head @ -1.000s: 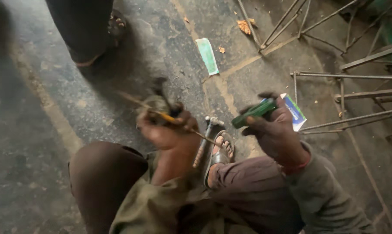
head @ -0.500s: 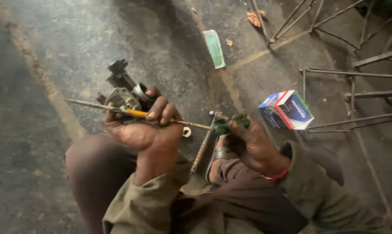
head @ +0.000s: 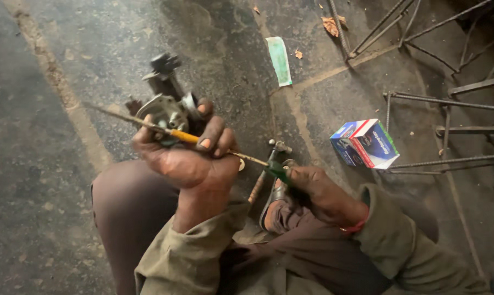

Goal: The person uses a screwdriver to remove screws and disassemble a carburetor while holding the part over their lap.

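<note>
the left hand [head: 189,161] is closed around a grey metal engine part with a round housing [head: 167,106], raised above the dark concrete floor [head: 50,164]. a thin rod with a yellow sleeve [head: 184,136] crosses that part under the fingers. just right of the part, the right hand [head: 312,188] grips a green-handled tool [head: 278,170]. farther right lies a small blue and white cardboard box [head: 364,143].

both arms wear long olive-drab sleeves of loose, creased cloth, the cuffs rumpled at the wrists. a thin red band circles the right wrist just above the cuff. the legs are in brown trousers, smooth over the left knee and folded in wrinkles on the right. the left hand [head: 189,164] and right hand [head: 318,191] are bare and grimy.
</note>
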A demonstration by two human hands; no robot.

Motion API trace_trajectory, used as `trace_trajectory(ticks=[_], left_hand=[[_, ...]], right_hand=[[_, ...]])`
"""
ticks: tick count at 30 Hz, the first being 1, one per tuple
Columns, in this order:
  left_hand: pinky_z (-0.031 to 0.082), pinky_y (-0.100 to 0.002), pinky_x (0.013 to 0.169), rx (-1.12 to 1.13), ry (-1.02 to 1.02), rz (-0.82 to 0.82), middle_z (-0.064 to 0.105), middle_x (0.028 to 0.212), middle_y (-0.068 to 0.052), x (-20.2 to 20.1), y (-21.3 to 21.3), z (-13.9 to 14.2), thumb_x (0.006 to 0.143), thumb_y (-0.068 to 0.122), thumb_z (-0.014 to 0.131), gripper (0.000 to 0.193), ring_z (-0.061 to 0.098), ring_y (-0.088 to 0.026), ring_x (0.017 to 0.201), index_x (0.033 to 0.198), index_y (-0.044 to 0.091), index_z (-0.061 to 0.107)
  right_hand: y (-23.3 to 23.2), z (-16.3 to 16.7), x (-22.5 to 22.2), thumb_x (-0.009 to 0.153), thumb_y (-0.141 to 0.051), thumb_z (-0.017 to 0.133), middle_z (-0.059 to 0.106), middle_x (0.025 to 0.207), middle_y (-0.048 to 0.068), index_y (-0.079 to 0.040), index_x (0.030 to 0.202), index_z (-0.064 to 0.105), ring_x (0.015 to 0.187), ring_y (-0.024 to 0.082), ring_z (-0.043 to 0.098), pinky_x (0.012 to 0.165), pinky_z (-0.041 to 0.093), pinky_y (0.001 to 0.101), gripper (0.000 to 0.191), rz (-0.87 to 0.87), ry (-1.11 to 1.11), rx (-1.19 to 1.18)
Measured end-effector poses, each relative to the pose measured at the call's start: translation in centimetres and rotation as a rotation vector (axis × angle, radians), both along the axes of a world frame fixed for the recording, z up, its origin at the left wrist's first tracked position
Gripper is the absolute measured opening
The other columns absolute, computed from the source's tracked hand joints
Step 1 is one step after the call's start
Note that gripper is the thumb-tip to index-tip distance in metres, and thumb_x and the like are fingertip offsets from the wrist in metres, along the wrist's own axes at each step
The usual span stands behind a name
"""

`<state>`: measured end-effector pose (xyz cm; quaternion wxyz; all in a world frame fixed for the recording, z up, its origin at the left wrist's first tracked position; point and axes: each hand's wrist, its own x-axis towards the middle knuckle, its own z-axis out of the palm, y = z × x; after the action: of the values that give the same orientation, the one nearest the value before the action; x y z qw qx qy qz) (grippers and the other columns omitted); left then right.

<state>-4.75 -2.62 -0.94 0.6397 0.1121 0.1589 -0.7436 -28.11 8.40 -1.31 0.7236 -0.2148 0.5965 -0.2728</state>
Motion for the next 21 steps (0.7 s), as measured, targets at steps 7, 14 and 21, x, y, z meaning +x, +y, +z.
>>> trace_trajectory(ticks=[7, 14, 21], left_hand=[[0.045, -0.027, 0.051, -0.23, 0.295, -0.234, 0.067, 0.1, -0.013, -2.5, 1.5, -0.4, 0.099, 0.053, 0.053, 0.052, 0.058, -0.013, 0.061, 0.116, 0.004, 0.058], [0.055, -0.037, 0.071, -0.122, -0.084, -0.19, 0.066, 0.092, -0.009, -2.4, 0.2, 0.3, 0.095, 0.042, 0.056, 0.039, 0.066, -0.021, 0.077, 0.119, 0.012, 0.059], [0.05, -0.032, 0.06, 0.008, -0.218, 0.122, 0.066, 0.091, -0.01, 2.6, -1.1, 1.7, 0.098, 0.048, 0.056, 0.048, 0.061, -0.017, 0.068, 0.113, 0.002, 0.059]], right_hand=[[0.4, 0.6, -0.5, 0.101, -0.039, 0.062, 0.061, 0.067, 0.005, -0.002, 0.098, 0.066, 0.05, 0.009, 0.052, 0.046, 0.039, 0.0237, 0.037, 0.248, -0.216, -0.081], [1.6, 0.7, 0.9, 0.102, -0.017, 0.072, 0.063, 0.085, 0.002, 0.002, 0.108, 0.068, 0.075, 0.008, 0.058, 0.065, 0.049, 0.025, 0.02, 0.234, 0.265, -0.508], [2.1, 1.8, 2.5, 0.095, -0.012, 0.074, 0.072, 0.1, 0.014, 0.002, 0.124, 0.064, 0.084, 0.022, 0.074, 0.072, 0.057, 0.032, 0.034, 0.402, 0.658, -1.038]])
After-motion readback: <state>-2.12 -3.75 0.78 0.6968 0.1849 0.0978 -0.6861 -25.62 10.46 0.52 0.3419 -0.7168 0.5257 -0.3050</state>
